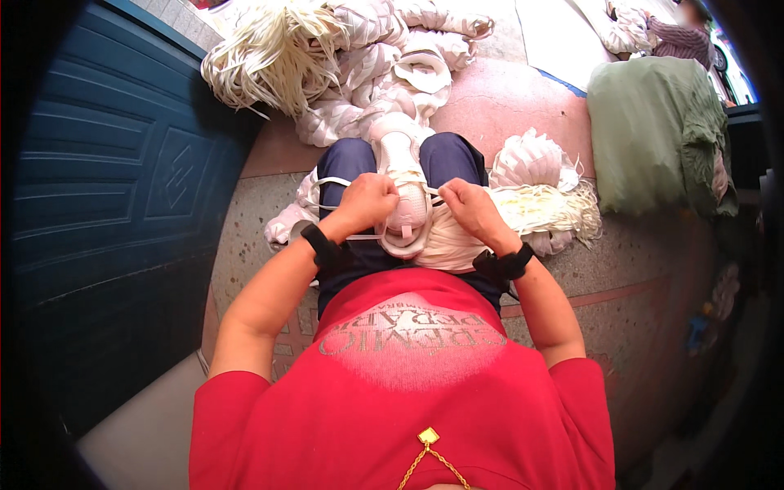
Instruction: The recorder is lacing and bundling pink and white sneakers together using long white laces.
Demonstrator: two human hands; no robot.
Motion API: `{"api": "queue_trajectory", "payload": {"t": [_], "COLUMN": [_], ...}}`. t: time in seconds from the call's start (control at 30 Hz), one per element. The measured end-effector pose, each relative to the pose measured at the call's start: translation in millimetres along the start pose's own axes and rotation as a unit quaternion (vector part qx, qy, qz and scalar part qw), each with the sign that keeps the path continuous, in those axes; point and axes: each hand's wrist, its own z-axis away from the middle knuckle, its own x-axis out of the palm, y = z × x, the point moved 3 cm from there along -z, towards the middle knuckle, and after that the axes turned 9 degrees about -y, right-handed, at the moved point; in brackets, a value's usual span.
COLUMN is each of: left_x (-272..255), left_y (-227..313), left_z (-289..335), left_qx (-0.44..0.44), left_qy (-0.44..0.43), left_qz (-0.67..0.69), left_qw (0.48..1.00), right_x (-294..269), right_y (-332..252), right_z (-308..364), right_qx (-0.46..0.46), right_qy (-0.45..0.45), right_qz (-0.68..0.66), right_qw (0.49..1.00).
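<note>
A white shoe upper [402,151] lies lengthwise between my knees, its opening and tongue toward me. White shoelace [433,191] runs from the upper to my hands. My left hand [369,202] is closed at the upper's left side, with a loop of lace trailing from it over my left thigh. On the other side my right hand [475,211] pinches a lace end between thumb and fingers, a little apart from the upper. A thick bundle of cream laces [549,211] spreads from my lap to the right.
Beyond my knees lies a heap of white shoe uppers [359,114], with a large bunch of cream laces [273,61] on its left. A dark blue panelled door [106,171] stands left. A green sack [653,131] sits right; a person [684,39] is at the far right.
</note>
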Motion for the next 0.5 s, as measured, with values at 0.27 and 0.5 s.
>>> {"api": "queue_trajectory", "payload": {"t": [0.27,0.5], "left_x": [23,24], "left_y": [-23,-6], "left_z": [6,1], "left_qx": [-0.164,-0.032], "left_qy": [-0.141,0.031], "left_qz": [0.645,0.307], "left_qw": [0.733,0.951], "right_x": [29,38], "right_y": [-18,-10], "right_z": [-15,-24], "right_qx": [-0.086,-0.064], "right_qy": [0.052,0.044], "right_qz": [-0.076,-0.114], "right_qw": [0.992,0.990]}}
